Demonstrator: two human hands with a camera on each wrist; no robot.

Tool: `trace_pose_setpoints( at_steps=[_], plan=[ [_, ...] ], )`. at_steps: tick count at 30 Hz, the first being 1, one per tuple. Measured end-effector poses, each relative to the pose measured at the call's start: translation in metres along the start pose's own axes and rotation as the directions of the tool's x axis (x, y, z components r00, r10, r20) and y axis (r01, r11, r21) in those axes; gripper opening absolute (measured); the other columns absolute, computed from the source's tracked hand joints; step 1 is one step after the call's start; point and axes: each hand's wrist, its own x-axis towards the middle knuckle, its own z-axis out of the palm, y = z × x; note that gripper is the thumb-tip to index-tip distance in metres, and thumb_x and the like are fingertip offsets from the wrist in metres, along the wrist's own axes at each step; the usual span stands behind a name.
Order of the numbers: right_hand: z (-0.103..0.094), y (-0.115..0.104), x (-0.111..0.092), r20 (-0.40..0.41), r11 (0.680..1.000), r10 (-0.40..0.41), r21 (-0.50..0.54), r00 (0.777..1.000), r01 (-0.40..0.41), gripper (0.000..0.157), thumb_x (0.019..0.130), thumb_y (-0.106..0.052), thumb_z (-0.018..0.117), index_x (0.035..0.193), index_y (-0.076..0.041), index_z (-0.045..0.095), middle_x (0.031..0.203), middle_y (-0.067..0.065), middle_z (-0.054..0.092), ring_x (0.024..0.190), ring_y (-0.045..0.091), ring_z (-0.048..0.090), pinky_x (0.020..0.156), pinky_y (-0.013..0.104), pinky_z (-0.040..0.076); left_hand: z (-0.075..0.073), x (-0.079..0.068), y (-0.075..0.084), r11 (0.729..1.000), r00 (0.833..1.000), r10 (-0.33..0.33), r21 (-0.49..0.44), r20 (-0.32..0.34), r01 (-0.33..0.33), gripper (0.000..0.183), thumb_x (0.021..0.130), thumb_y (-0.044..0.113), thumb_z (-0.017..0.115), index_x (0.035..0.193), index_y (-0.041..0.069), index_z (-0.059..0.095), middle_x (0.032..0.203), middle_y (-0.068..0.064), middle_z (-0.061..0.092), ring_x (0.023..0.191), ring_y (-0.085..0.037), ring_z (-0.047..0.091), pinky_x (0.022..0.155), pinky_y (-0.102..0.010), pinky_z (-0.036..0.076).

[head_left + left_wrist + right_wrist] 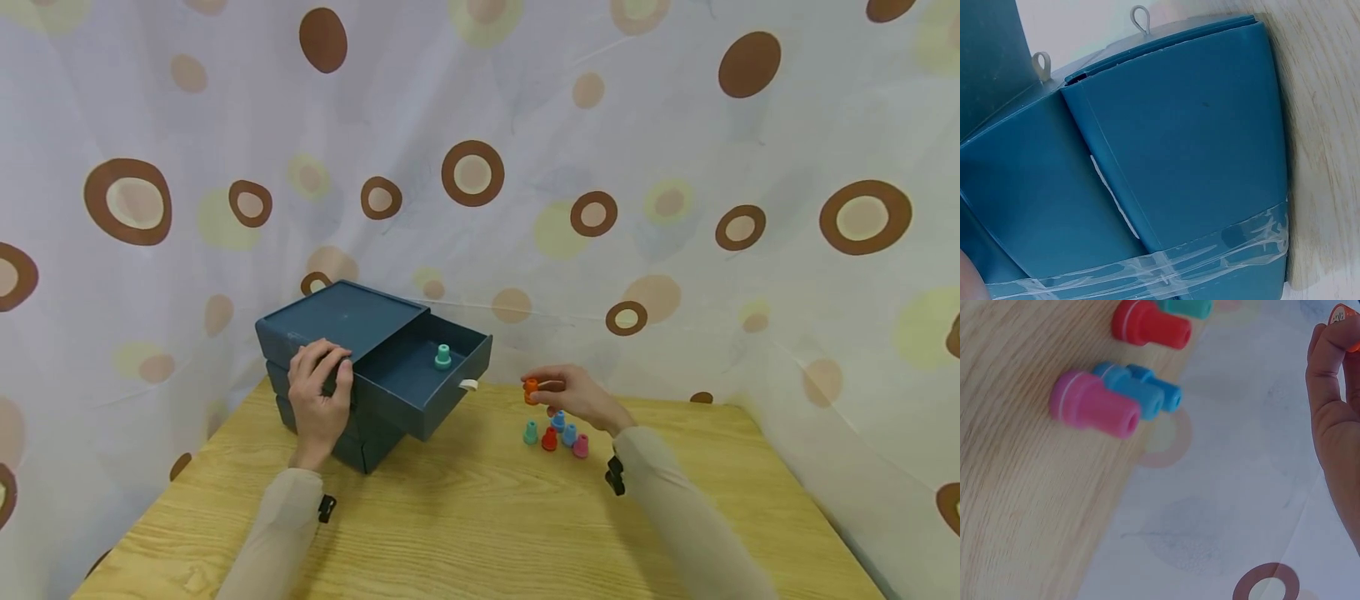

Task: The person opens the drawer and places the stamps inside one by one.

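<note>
My right hand (573,396) pinches an orange toy stamp (531,390) between thumb and fingers, above the table to the right of the drawer. Its printed round face shows at the edge of the right wrist view. Beneath that hand stand a teal stamp (531,432), a red stamp (550,439), blue stamps and a pink stamp (1094,404). My left hand (321,400) rests on the near upper edge of a dark blue drawer cabinet (341,321), fingers bent over the top. The cabinet's top drawer (405,375) is pulled out, with one teal stamp (443,357) standing inside.
Lower drawers of the cabinet are closed, with clear tape (1229,247) across its side. A pale loop tab (468,385) sticks out from the drawer front. A patterned curtain (525,108) hangs behind and beside the wooden table (465,525).
</note>
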Motion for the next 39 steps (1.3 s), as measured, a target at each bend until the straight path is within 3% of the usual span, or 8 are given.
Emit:
trace_pose_setpoints(
  at_steps=[3,11,15,21,28,39],
  plan=[
    [0.004,-0.008,0.005,-0.002,1.000,0.005,0.016,1.000,-0.005,0.039,0.096,-0.018,0.062,0.133,-0.006,0.059,0.127,0.019,0.063,0.100,0.022,0.068,0.075,0.037,0.059,0.001,0.001,0.000,1.000,1.000,0.002,-0.002,-0.001,-0.002,0.025,0.094,0.021,0.058,0.099,0.005,0.076,0.106,-0.019,0.068,0.116,-0.039,0.055,0.112,-0.058,0.028],
    [0.012,-0.028,0.016,-0.026,0.999,-0.014,0.032,1.000,0.015,0.038,0.096,-0.018,0.063,0.133,-0.008,0.060,0.127,0.016,0.064,0.105,0.025,0.066,0.078,0.044,0.058,0.000,0.001,0.000,1.000,1.000,0.005,0.006,-0.006,-0.005,0.028,0.095,0.024,0.057,0.098,0.005,0.076,0.106,-0.019,0.067,0.116,-0.040,0.055,0.112,-0.058,0.028],
    [0.014,-0.039,0.020,-0.036,0.998,-0.037,0.044,0.999,0.038,0.037,0.096,-0.017,0.063,0.133,-0.010,0.061,0.126,0.015,0.065,0.105,0.031,0.065,0.076,0.039,0.058,0.000,0.001,0.001,1.000,1.000,0.004,0.010,-0.007,-0.004,0.027,0.094,0.023,0.057,0.098,0.004,0.076,0.106,-0.020,0.067,0.116,-0.040,0.055,0.112,-0.058,0.028],
    [0.017,-0.054,0.025,-0.028,0.996,-0.070,0.049,0.997,0.071,0.038,0.096,-0.017,0.064,0.132,-0.009,0.060,0.126,0.015,0.065,0.103,0.028,0.066,0.074,0.039,0.058,0.001,0.000,0.001,1.000,1.000,-0.001,0.012,-0.005,0.001,0.028,0.095,0.024,0.057,0.098,0.004,0.076,0.106,-0.019,0.067,0.116,-0.039,0.054,0.113,-0.057,0.028],
    [0.020,-0.073,0.029,-0.027,0.993,-0.096,0.072,0.995,0.098,0.036,0.096,-0.015,0.063,0.132,-0.011,0.061,0.127,0.014,0.065,0.094,0.025,0.063,0.068,0.027,0.053,0.000,0.000,0.000,1.000,1.000,-0.015,0.021,0.001,0.015,0.029,0.095,0.026,0.056,0.099,0.004,0.076,0.107,-0.019,0.067,0.117,-0.039,0.054,0.114,-0.055,0.028],
    [0.022,-0.091,0.040,-0.043,0.990,-0.135,0.041,0.990,0.137,0.037,0.095,-0.016,0.064,0.131,-0.007,0.061,0.121,0.014,0.068,0.090,0.022,0.063,0.068,0.028,0.051,0.001,0.000,0.000,1.000,1.000,-0.017,0.023,-0.001,0.017,0.027,0.096,0.023,0.057,0.099,0.004,0.076,0.107,-0.020,0.067,0.117,-0.039,0.054,0.113,-0.055,0.029]
  ],
)
